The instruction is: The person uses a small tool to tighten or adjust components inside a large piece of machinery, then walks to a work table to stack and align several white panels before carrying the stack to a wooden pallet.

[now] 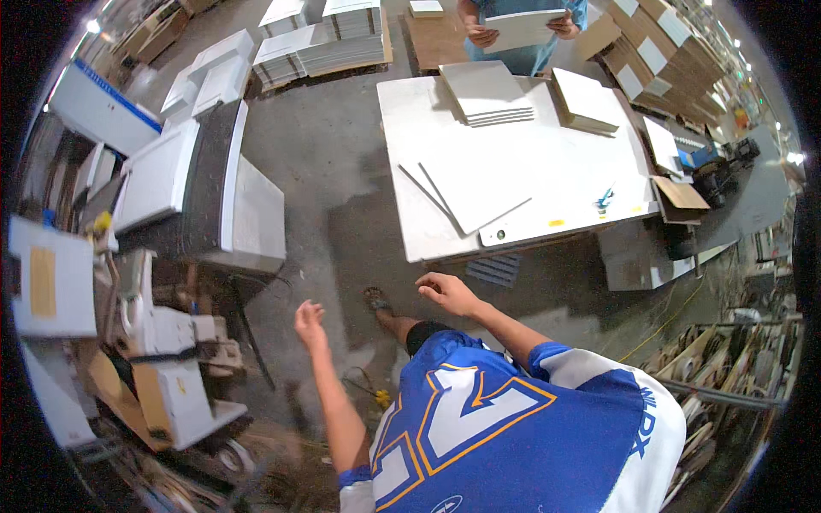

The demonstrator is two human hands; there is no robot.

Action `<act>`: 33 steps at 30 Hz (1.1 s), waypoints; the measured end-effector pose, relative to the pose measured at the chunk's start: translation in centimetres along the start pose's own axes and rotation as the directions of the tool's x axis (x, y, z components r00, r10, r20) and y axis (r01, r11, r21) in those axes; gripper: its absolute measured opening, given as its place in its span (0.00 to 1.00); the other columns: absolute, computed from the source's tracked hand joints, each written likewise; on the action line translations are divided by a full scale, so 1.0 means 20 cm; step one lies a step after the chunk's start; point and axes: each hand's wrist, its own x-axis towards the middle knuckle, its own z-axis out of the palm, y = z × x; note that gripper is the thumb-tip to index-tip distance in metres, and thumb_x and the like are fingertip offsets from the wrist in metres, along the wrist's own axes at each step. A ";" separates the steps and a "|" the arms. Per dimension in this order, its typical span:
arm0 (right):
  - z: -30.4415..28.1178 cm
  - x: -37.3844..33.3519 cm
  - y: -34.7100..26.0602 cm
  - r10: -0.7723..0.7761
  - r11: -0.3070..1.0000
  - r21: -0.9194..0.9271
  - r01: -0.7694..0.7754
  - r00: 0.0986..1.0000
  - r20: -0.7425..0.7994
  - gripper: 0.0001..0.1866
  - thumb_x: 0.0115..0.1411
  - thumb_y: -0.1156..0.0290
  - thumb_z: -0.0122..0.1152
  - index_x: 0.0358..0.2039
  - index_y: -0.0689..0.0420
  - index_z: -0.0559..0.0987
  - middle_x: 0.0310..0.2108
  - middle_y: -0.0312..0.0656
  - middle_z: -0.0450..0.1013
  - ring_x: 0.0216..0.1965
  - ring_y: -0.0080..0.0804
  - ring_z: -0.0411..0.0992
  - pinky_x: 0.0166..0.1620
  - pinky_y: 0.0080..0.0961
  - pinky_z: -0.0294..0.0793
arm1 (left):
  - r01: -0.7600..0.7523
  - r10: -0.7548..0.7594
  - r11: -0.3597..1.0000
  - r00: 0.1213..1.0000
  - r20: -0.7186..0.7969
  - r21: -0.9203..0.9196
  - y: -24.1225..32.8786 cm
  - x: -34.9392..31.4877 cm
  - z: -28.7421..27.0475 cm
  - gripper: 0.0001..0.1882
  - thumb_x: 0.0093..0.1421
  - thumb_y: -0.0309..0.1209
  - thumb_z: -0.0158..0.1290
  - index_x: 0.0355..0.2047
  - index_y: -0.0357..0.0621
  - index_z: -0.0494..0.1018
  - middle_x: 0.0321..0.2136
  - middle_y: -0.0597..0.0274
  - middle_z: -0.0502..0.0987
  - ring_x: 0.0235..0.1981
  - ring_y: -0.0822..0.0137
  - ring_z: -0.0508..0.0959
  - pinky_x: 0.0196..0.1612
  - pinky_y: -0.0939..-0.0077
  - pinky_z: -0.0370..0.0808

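My left hand (310, 323) hangs over the floor with nothing in it, its fingers loosely bent and a little apart. Nearer the white worktable (410, 231), my right hand (447, 294) is also empty, held just short of the front edge with its fingers relaxed and half curled. Neither hand touches anything. A white panel (479, 192) lies flat on the left half of the tabletop. Near the table's front edge there is a small blue tool or clip (605, 202), too small to make out.
Across the table a person in blue holds a white panel (523, 32). Two panel stacks (487, 90) stand at the table's far side. A machine with a black belt (205, 184) is on my left, a wheeled machine (162, 368) nearer. A rack of boards (710, 376) stands lower right.
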 end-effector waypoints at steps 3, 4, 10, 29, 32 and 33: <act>0.12 0.38 -0.14 -0.028 1.000 0.009 0.028 1.000 0.002 0.19 0.69 0.56 0.56 0.50 0.58 0.80 0.47 0.52 0.78 0.48 0.52 0.77 0.52 0.43 0.76 | -0.023 -0.019 0.991 0.952 0.305 0.132 0.17 0.17 0.19 0.20 0.70 0.44 0.56 0.51 0.40 0.75 0.38 0.59 0.82 0.36 0.69 0.80 0.44 0.72 0.78; 0.15 0.50 -0.19 0.011 0.998 0.064 -0.011 1.000 0.003 0.20 0.68 0.56 0.56 0.50 0.58 0.79 0.48 0.52 0.78 0.50 0.53 0.76 0.53 0.43 0.75 | 0.034 -0.096 0.984 0.930 0.354 0.176 0.21 0.22 0.24 0.20 0.71 0.44 0.55 0.51 0.40 0.75 0.38 0.60 0.82 0.37 0.69 0.80 0.45 0.72 0.78; 0.20 1.15 -0.48 -0.073 0.996 0.045 0.076 0.995 -0.069 0.17 0.68 0.61 0.59 0.50 0.60 0.79 0.46 0.50 0.79 0.46 0.44 0.79 0.50 0.37 0.77 | 0.009 -0.153 0.951 0.883 0.445 0.308 0.47 0.63 0.27 0.19 0.73 0.38 0.50 0.54 0.33 0.73 0.41 0.55 0.81 0.40 0.67 0.79 0.48 0.70 0.76; -0.25 2.41 -0.79 0.451 0.886 0.113 -0.449 0.778 -0.437 0.24 0.66 0.52 0.59 0.53 0.57 0.79 0.50 0.53 0.77 0.52 0.50 0.76 0.55 0.40 0.75 | 0.173 -0.213 0.977 0.832 0.513 0.125 1.14 3.05 1.60 0.15 0.73 0.39 0.51 0.47 0.39 0.75 0.34 0.61 0.80 0.32 0.71 0.79 0.37 0.76 0.77; -0.34 2.51 -0.72 0.495 0.860 0.193 -0.472 0.684 -0.535 0.24 0.66 0.54 0.61 0.53 0.59 0.78 0.49 0.52 0.78 0.51 0.46 0.77 0.54 0.38 0.76 | 0.089 -0.176 0.982 0.737 0.653 0.164 1.27 3.19 2.00 0.14 0.74 0.38 0.49 0.48 0.39 0.75 0.34 0.61 0.79 0.33 0.70 0.79 0.40 0.74 0.78; -0.36 2.55 -0.68 0.510 0.853 0.247 -0.460 0.633 -0.583 0.24 0.66 0.52 0.59 0.52 0.58 0.79 0.49 0.53 0.78 0.52 0.50 0.76 0.57 0.41 0.74 | 0.045 -0.147 0.986 0.700 0.699 0.162 1.31 3.19 2.12 0.14 0.74 0.37 0.49 0.49 0.38 0.75 0.34 0.60 0.80 0.34 0.69 0.79 0.41 0.73 0.78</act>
